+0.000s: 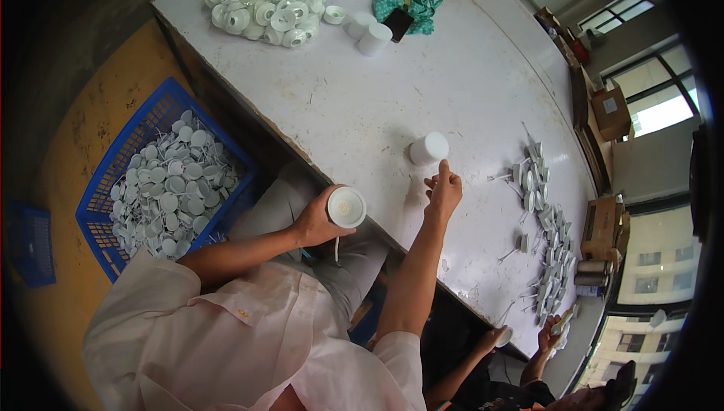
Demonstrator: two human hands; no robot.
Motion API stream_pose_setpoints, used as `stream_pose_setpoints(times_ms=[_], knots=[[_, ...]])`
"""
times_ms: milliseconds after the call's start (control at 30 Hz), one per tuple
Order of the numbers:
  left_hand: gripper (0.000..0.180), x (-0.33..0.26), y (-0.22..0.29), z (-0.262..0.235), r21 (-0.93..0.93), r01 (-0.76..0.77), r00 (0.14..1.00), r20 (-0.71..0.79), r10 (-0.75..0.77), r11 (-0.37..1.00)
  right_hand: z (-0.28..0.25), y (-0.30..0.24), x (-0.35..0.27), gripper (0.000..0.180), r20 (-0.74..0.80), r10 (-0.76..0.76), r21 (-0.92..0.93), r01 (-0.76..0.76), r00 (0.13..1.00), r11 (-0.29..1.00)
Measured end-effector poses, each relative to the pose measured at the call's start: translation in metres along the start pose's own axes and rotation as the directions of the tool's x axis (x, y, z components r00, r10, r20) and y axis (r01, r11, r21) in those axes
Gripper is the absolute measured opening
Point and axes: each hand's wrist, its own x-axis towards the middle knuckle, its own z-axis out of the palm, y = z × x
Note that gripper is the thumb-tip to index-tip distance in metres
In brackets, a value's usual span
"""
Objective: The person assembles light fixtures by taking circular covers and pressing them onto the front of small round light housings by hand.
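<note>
My left hand [317,221] is closed around a round white light fitting [347,207], held just off the table's near edge with its face up. Small yellowish spots show at the middle of that face, and a short white wire hangs below. Over the table, my right hand [444,194] has its index finger stretched out and the others loosely bent, with nothing seen in it. Its fingertip is right by a white cylinder [429,148] standing on the table; I cannot tell whether they touch.
At my left sits a blue basket [170,94] full of small white round parts [170,185]. A clear bag of white cups [268,7], more white cylinders [375,39], a dark phone [397,24] and green cloth [415,0] lie farther back. Wired fittings [554,253] line the right, near a co-worker's hands [549,333].
</note>
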Motion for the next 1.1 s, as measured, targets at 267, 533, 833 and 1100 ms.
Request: stream_pose_setpoints(times_ms=[267,533,833,1100], knots=[[0.08,-0.012,-0.012,-0.016,-0.001,0.058,0.998,-0.037,-0.058,0.998,0.013,-0.002,0.032,0.031,0.032,0.028,-0.022,-0.027,0.999,0.999],[0.08,-0.011,-0.001,-0.011,-0.001,0.003,1.0,0.007,-0.003,1.0,-0.007,0.01,0.016,0.02,0.084,0.031,0.405,-0.063,0.996,0.912],[0.079,-0.003,0.017,-0.012,0.001,-0.003,0.997,0.073,0.003,1.0,-0.029,0.022,-0.046,0.009,0.158,0.038,0.658,-0.134,0.987,0.741],[0.086,0.014,0.014,-0.005,-0.243,0.082,0.962,0.273,-0.014,0.966,-0.041,0.039,-0.099,0.005,0.331,0.106,0.601,-0.296,0.938,0.742]])
